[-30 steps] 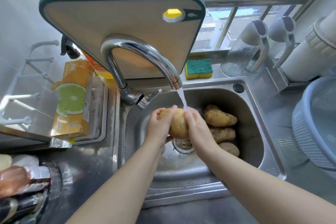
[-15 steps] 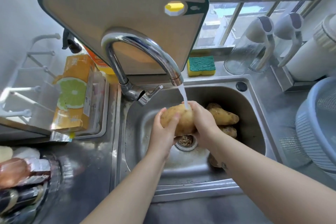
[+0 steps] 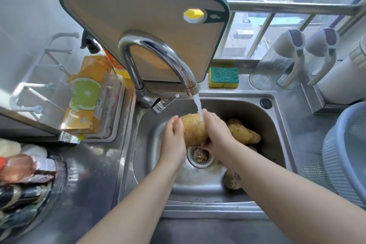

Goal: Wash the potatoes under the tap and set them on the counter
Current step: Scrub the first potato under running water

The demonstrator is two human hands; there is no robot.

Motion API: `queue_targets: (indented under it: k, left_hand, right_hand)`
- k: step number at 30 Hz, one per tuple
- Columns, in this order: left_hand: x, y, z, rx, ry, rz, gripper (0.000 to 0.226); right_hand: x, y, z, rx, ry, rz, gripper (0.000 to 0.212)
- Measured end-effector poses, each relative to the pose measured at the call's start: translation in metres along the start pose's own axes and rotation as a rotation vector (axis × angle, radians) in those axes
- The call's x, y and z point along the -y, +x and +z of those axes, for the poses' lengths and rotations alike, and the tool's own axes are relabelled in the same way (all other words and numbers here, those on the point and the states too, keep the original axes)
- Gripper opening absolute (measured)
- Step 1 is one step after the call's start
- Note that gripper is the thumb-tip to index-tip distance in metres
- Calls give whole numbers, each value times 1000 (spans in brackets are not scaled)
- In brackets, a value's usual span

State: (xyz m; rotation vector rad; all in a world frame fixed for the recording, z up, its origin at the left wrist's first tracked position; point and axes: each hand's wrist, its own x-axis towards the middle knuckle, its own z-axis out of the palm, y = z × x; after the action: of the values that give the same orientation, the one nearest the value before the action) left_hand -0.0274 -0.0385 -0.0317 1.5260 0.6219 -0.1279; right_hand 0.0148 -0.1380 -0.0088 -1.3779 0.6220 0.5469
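A large yellow-brown potato [image 3: 193,129] is held over the steel sink [image 3: 277,125], right under the running stream from the chrome tap [image 3: 158,53]. My left hand [image 3: 174,140] grips its left end and my right hand [image 3: 216,134] wraps its right side, where the water lands. Other potatoes [image 3: 244,134] lie in the right of the basin, partly hidden by my right arm; another potato [image 3: 232,181] shows near the front beside the drain [image 3: 199,157].
A cutting board [image 3: 142,25] leans behind the tap. A sponge [image 3: 223,76] sits on the sink's back ledge. Orange box [image 3: 87,95] and rack on the left, bottles at bottom left. Glass jugs [image 3: 277,61] and a blue basin [image 3: 348,154] on the right counter.
The potato has been turned in my hands from upright to lying sideways under the stream. My right hand has slid over its right side. The view has shifted slightly.
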Motion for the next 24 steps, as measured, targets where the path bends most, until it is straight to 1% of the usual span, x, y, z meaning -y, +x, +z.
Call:
queue_targets:
  k: [2,3,4,5,7,8,10,11,12,13,14,15,16,17,18,19,21,22,24]
  left_hand:
    - [0,-3,-7,83,168,166,48]
    - [0,-3,-11,97,213,238,53]
    - [1,-1,-14,96,208,271,52]
    - [0,1,-15,78,170,261,46]
    - [0,5,-13,4,106,189,32]
    - [0,6,-10,-28,77,139,28]
    - [-1,4,-2,-58,-44,13,25]
    - [-4,2,1,-51,-118,-67,25]
    - [-6,2,2,-41,-177,-142,27]
    - [-10,2,2,-29,-220,-202,31]
    - [-13,3,-1,-10,-247,-251,35]
    - [-17,4,-4,22,-258,-288,38]
    - [-19,6,-7,57,-250,-312,40]
    - [-22,5,-9,84,-225,-320,40]
    - [-24,5,-11,105,-191,-321,40]
    - [-24,5,-11,114,-152,-309,39]
    - [-25,1,-7,144,-88,-265,37]
    - [-24,-1,-6,167,-68,-240,38]
    - [-19,-6,-6,205,-55,-191,43]
  right_hand:
    - [11,-1,-4,20,129,213,24]
    - [13,0,-5,44,138,265,28]
    - [13,2,-6,78,96,269,32]
    - [11,5,-5,100,26,244,36]
    - [8,5,1,73,-117,115,38]
    - [6,6,3,38,-163,8,36]
    - [0,8,6,-33,-248,-230,29]
    - [-2,7,6,-38,-292,-328,26]
    - [-6,4,5,-20,-335,-417,28]
    - [-10,-2,3,17,-381,-506,36]
    - [-14,-6,0,57,-432,-586,49]
    - [-18,-8,-3,92,-493,-648,61]
    - [-19,-9,-6,122,-556,-684,68]
    - [-19,-7,-9,141,-592,-687,67]
    - [-19,-3,-10,143,-586,-666,58]
    - [-17,0,-9,125,-535,-631,45]
    - [-12,10,-2,26,-348,-521,14]
    - [-9,13,2,-17,-288,-474,11]
    - [-6,16,4,-55,-292,-447,25]
